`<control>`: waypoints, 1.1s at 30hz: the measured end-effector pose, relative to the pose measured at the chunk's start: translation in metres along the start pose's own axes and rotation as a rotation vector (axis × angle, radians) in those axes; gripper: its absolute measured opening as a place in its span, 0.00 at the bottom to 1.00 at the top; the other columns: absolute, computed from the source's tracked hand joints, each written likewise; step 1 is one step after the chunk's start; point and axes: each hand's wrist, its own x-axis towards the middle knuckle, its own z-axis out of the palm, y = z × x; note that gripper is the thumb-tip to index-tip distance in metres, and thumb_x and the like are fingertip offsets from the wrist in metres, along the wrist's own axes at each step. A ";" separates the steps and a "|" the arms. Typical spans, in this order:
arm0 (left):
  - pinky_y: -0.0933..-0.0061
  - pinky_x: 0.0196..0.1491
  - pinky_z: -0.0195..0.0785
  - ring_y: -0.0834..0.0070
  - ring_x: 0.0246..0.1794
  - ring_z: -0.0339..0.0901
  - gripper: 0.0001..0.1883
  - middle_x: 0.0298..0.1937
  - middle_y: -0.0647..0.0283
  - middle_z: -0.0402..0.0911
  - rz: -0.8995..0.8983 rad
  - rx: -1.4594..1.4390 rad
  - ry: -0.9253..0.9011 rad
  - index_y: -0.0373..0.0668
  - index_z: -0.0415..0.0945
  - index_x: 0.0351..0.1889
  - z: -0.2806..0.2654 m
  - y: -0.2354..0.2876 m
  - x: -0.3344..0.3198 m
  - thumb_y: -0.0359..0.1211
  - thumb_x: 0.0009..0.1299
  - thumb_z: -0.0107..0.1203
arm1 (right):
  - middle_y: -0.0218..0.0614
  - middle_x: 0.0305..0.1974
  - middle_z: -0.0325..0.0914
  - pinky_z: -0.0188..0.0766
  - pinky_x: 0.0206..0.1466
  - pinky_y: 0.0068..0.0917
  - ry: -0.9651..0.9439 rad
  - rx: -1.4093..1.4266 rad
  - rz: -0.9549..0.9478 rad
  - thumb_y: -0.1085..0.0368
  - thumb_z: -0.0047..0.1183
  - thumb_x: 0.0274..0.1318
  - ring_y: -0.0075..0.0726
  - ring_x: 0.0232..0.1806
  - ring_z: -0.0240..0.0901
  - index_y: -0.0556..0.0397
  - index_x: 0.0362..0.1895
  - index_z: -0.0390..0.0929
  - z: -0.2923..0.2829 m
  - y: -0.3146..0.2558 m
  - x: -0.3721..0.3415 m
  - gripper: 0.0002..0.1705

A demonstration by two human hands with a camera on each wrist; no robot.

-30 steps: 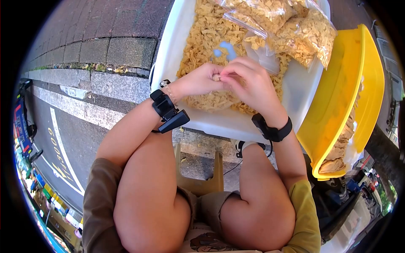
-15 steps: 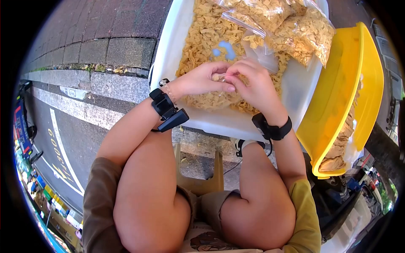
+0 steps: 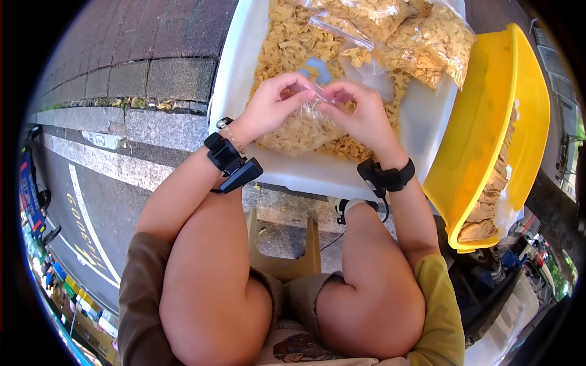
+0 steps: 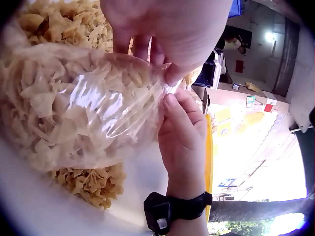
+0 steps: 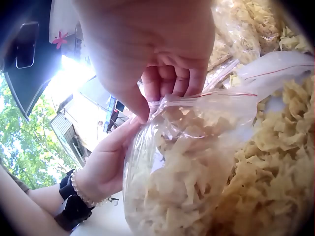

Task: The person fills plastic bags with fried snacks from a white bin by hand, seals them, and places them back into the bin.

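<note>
A clear zip-top bag [image 3: 299, 131] full of pale yellow dried flakes leans over the front of a white tub. My left hand [image 3: 276, 105] pinches its top edge between thumb and fingers. Close beside it, my right hand [image 3: 368, 119] pinches the same edge from the other side. In the left wrist view the bag [image 4: 74, 113] bulges with flakes, and both thumbs meet near its zip strip. A red line runs along the bag's mouth in the right wrist view, where the right hand's fingers [image 5: 167, 81] curl over it.
Loose flakes [image 3: 287, 43] lie across the white tub [image 3: 430, 131], with a pale blue thing [image 3: 317, 70] among them. Several filled bags [image 3: 427, 46] are piled at its back right. To the right stands a yellow container [image 3: 470, 134] holding brown, papery pieces [image 3: 488, 207].
The hands have drawn slightly apart from their overlapping hold, and the bag's top edge now shows between them. The left fingers have shifted along it. The head view has tilted slightly.
</note>
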 end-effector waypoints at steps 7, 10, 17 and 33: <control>0.81 0.48 0.67 0.87 0.43 0.73 0.06 0.40 0.71 0.78 -0.043 0.036 0.060 0.39 0.75 0.43 -0.004 -0.006 0.001 0.31 0.74 0.55 | 0.41 0.30 0.78 0.71 0.36 0.29 -0.046 -0.018 0.082 0.68 0.64 0.50 0.37 0.29 0.75 0.58 0.35 0.79 0.000 0.006 0.000 0.09; 0.82 0.46 0.66 0.88 0.41 0.72 0.06 0.38 0.72 0.77 -0.014 0.011 0.065 0.40 0.75 0.42 -0.002 0.001 0.001 0.31 0.73 0.56 | 0.41 0.29 0.78 0.71 0.35 0.29 -0.064 -0.076 0.077 0.68 0.64 0.50 0.36 0.29 0.75 0.58 0.35 0.79 0.005 0.002 0.001 0.09; 0.85 0.38 0.66 0.90 0.37 0.72 0.07 0.36 0.72 0.78 -0.002 0.169 0.068 0.38 0.77 0.40 0.000 -0.001 0.002 0.32 0.71 0.59 | 0.40 0.30 0.78 0.72 0.37 0.27 0.062 0.039 0.042 0.69 0.64 0.48 0.34 0.31 0.76 0.58 0.34 0.79 0.006 -0.002 0.001 0.09; 0.81 0.44 0.72 0.84 0.38 0.78 0.09 0.38 0.66 0.84 -0.184 -0.218 0.198 0.36 0.81 0.42 -0.002 -0.004 0.002 0.32 0.68 0.62 | 0.38 0.59 0.66 0.59 0.64 0.43 -0.128 -0.208 -0.068 0.54 0.65 0.51 0.49 0.61 0.59 0.42 0.44 0.85 -0.007 0.008 -0.006 0.16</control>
